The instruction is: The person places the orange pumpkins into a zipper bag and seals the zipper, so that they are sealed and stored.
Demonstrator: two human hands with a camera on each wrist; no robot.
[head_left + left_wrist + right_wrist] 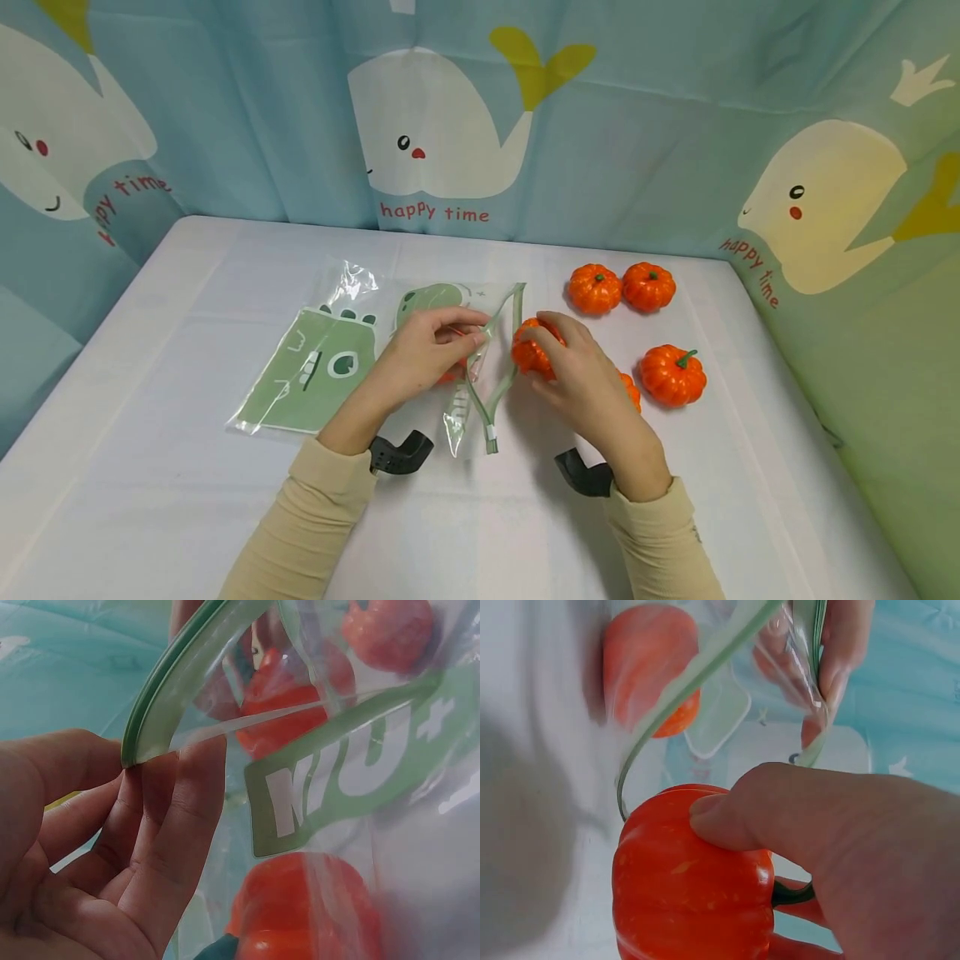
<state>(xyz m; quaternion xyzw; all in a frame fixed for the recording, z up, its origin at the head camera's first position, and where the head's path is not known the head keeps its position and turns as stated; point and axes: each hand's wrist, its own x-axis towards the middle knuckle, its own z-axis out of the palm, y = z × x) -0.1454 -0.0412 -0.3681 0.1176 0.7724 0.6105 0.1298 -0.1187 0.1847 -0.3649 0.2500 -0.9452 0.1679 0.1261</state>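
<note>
My left hand (420,358) pinches the rim of a clear zip bag (157,705) with a green zip strip and green print; its mouth gapes to the right. One orange pumpkin (307,907) shows through the plastic, inside the bag. My right hand (588,383) grips another small orange toy pumpkin (690,877) with a dark green stem, thumb on its side, right at the bag's mouth. Partly behind the right hand is a further pumpkin (630,393) on the table.
Two pumpkins, a left one (595,289) and a right one (649,287), sit at the back right; another pumpkin (672,377) lies nearer. A flat clear bag with a green monster print (337,379) lies left. A whale-patterned curtain (637,183) hangs behind the white table (150,417).
</note>
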